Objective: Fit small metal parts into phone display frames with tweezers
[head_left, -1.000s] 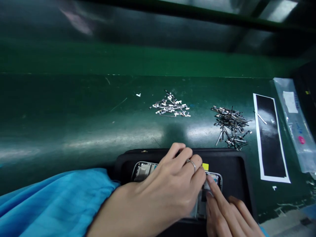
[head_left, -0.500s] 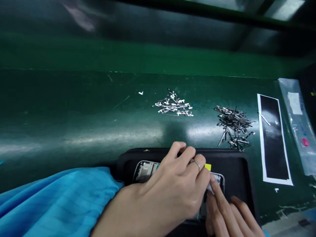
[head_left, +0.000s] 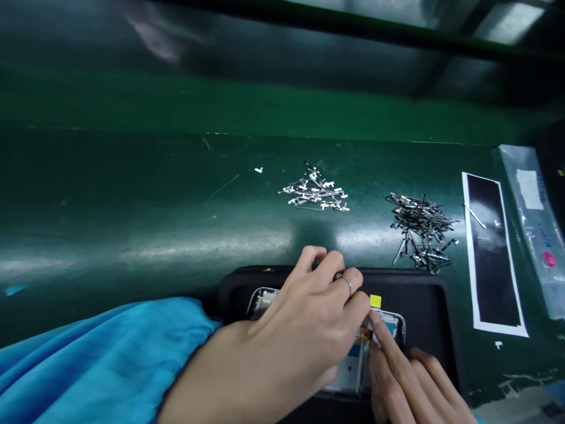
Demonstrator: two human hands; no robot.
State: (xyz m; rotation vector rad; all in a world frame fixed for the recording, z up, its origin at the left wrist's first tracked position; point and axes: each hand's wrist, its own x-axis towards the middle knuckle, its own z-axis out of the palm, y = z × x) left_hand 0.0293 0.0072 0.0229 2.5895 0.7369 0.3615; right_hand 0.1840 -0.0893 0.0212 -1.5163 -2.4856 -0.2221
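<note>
A phone frame (head_left: 348,377) with a silver rim lies in a black tray (head_left: 426,306). My left hand (head_left: 313,306), wearing a ring, is bent over the frame's upper edge with curled fingers; whatever its fingertips pinch is hidden beneath it. My right hand (head_left: 401,377) is closed at the frame's right part, its index fingertip touching the upper edge beside my left fingers. What it grips is too small or hidden to make out. A yellow tab (head_left: 375,301) sticks out above that edge. Between the hands a small orange-brown flex piece (head_left: 365,334) shows inside the frame.
Beyond the tray are a pile of silver strips (head_left: 315,191) and a pile of dark strips (head_left: 421,218). At the right lie a black sheet with a white border (head_left: 492,253) and a clear plastic bag (head_left: 536,229). A white scrap (head_left: 259,170) lies farther back.
My left hand has shifted slightly left, uncovering more of the frame and the orange-brown piece. My right index fingertip has moved a little left along the edge. The view has shifted slightly.
</note>
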